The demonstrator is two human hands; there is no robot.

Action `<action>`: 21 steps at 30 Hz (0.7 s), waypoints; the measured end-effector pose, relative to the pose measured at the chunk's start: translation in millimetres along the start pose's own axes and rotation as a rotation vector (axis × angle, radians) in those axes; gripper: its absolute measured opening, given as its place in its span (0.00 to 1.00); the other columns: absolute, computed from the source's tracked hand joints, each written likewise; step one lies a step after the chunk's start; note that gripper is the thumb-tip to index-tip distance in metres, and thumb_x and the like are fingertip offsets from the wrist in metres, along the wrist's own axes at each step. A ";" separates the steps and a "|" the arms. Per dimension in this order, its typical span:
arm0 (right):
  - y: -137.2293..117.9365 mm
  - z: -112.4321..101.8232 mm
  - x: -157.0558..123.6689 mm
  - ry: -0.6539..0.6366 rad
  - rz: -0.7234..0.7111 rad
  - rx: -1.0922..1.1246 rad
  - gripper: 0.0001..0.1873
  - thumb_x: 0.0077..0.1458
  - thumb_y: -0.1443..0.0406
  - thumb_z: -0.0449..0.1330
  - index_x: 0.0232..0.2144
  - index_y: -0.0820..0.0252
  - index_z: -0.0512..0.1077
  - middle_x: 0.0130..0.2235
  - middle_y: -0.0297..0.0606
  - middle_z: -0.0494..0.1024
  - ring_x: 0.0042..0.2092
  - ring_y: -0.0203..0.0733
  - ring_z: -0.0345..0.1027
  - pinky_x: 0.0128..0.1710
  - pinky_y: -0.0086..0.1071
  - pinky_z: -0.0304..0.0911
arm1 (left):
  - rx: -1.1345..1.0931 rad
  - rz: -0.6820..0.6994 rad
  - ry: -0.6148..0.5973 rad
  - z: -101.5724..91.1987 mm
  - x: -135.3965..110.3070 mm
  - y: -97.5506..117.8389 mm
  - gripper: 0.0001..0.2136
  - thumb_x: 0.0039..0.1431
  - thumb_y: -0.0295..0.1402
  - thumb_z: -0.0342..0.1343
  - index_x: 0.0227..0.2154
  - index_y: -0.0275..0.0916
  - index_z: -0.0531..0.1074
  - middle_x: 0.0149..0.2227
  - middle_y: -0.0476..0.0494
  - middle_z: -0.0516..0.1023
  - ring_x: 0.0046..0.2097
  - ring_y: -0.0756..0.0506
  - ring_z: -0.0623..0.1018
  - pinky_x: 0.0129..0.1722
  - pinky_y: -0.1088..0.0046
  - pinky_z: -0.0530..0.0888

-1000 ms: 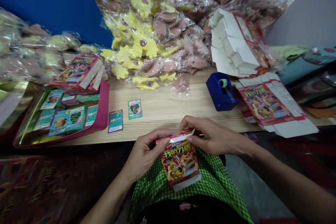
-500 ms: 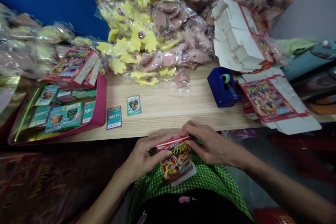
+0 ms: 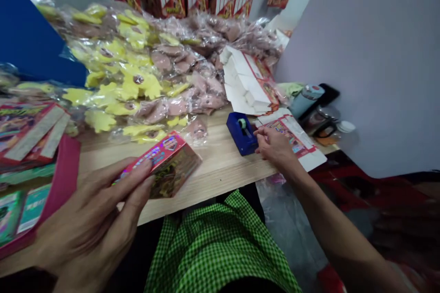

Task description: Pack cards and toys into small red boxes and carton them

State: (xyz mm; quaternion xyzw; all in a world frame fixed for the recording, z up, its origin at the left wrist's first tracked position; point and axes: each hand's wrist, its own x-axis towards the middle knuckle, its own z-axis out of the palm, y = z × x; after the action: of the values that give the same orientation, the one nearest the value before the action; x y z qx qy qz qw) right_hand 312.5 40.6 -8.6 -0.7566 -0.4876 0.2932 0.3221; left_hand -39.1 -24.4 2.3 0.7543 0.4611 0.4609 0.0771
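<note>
Holding one small red box (image 3: 177, 167) above the wooden tabletop (image 3: 213, 165), left hand (image 3: 99, 215); fingers narrowed at the blue tape dispenser (image 3: 237, 135), grip on tape (image 3: 242, 123) unclear, right hand (image 3: 275, 144); possible fault: dispenser dragged askew by an unbraced tug.

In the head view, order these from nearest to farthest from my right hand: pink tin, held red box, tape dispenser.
1. Tape dispenser, by the right hand.
2. Red box, in the left hand.
3. Pink tin, at far left.
</note>
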 end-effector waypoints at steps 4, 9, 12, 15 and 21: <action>3.8 -1.5 19.3 -0.082 0.107 0.062 0.09 0.59 0.71 0.58 0.26 0.60 0.70 0.24 0.37 0.75 0.23 0.43 0.73 0.18 0.28 0.63 | 0.096 0.224 0.055 37.3 17.8 -4.1 0.21 0.61 0.21 0.62 0.54 0.47 0.77 0.51 0.48 0.81 0.45 0.47 0.83 0.44 0.73 0.79; 8.0 1.2 9.1 -0.087 0.051 0.225 0.07 0.59 0.66 0.58 0.28 0.57 0.67 0.30 0.33 0.76 0.28 0.39 0.76 0.25 0.29 0.72 | 0.100 0.211 0.044 52.6 18.6 -6.6 0.15 0.62 0.22 0.62 0.50 0.42 0.77 0.52 0.44 0.80 0.45 0.47 0.83 0.42 0.75 0.79; 24.8 7.2 3.5 -0.044 0.004 0.249 0.09 0.54 0.64 0.59 0.24 0.57 0.64 0.35 0.38 0.78 0.33 0.41 0.77 0.31 0.33 0.74 | 0.149 0.231 0.053 47.1 20.7 -8.2 0.14 0.62 0.24 0.63 0.50 0.43 0.78 0.51 0.46 0.82 0.46 0.46 0.83 0.47 0.71 0.79; 43.9 14.3 -2.2 0.029 -0.047 0.201 0.12 0.48 0.62 0.60 0.18 0.55 0.62 0.30 0.38 0.75 0.36 0.47 0.75 0.35 0.38 0.73 | 0.187 0.256 0.046 44.0 23.4 -9.2 0.14 0.63 0.24 0.63 0.50 0.43 0.78 0.52 0.45 0.82 0.46 0.45 0.83 0.49 0.69 0.79; 24.5 8.1 -40.3 0.205 -0.359 0.112 0.07 0.54 0.62 0.60 0.25 0.56 0.70 0.39 0.42 0.77 0.46 0.50 0.71 0.42 0.38 0.66 | 0.211 0.282 0.032 45.0 20.5 2.1 0.13 0.62 0.22 0.62 0.49 0.37 0.76 0.51 0.39 0.81 0.47 0.44 0.84 0.47 0.68 0.82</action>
State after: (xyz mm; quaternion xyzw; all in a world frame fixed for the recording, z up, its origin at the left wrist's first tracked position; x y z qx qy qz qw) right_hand 305.6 -2.9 -27.4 -0.6643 -0.5622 0.1792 0.4588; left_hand -0.3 4.1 -9.1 0.8081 0.3977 0.4280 -0.0754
